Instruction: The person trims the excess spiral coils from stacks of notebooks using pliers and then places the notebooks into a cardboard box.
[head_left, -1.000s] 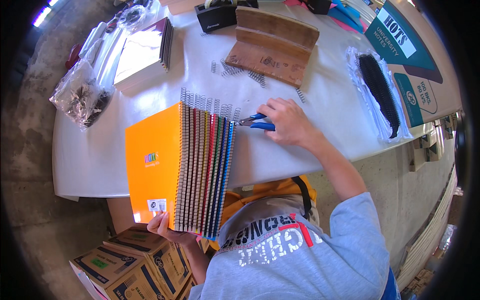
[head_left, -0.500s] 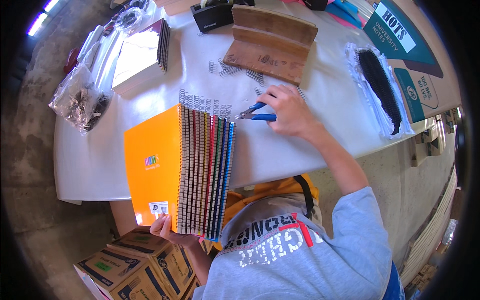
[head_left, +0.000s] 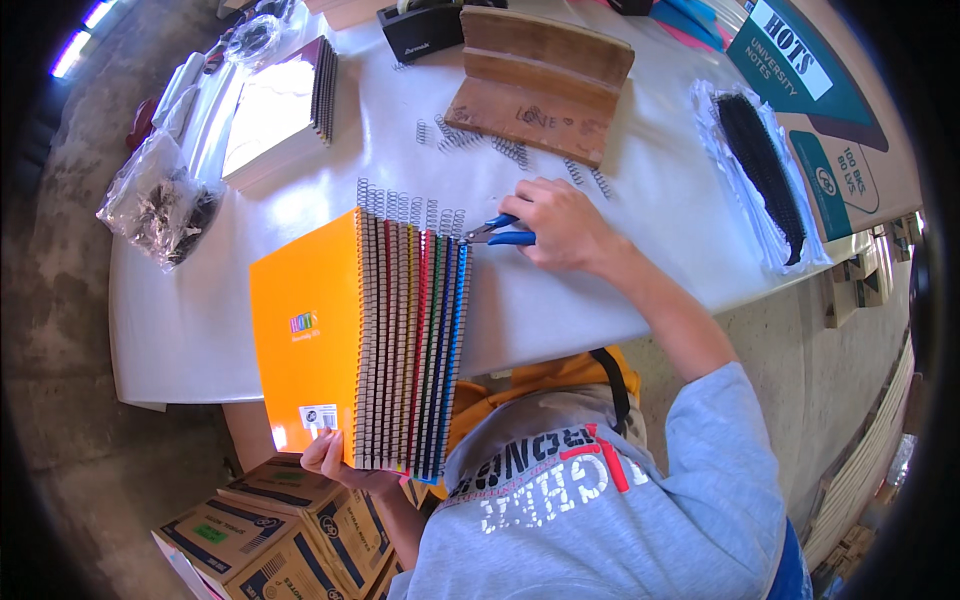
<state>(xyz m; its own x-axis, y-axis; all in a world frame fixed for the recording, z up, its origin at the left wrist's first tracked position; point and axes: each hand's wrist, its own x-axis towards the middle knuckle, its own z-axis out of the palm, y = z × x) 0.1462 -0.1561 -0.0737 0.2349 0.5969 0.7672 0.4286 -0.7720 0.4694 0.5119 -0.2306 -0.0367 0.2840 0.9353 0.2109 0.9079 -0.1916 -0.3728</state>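
Note:
My left hand point(head_left: 335, 463) grips the lower edge of a stack of spiral notebooks point(head_left: 305, 300), thumb on the orange front cover. The stack stands tilted at the table's near edge, coil spines facing right. Uncut wire coil ends point(head_left: 400, 208) stick up past the top of the spines. My right hand point(head_left: 565, 225) is closed round blue-handled wire cutters point(head_left: 515, 238). Their jaws are at the coil end on the rightmost notebook, by the stack's top right corner. Short cut-off coil pieces point(head_left: 510, 152) lie on the table beyond.
A wooden angled block point(head_left: 545, 80) stands beyond the coil pieces, with a black tape dispenser point(head_left: 420, 32) beside it. Another notebook stack point(head_left: 275, 115) and a plastic bag point(head_left: 165, 205) lie left. Black coils on white wrapping point(head_left: 755, 170) and a carton point(head_left: 830, 110) are right. Boxes point(head_left: 280, 530) stand below.
My right hand has moved slightly left and down, bringing the cutters' jaws from beside the stack to the rightmost coil end. My left hand and the notebooks have stayed nearly still.

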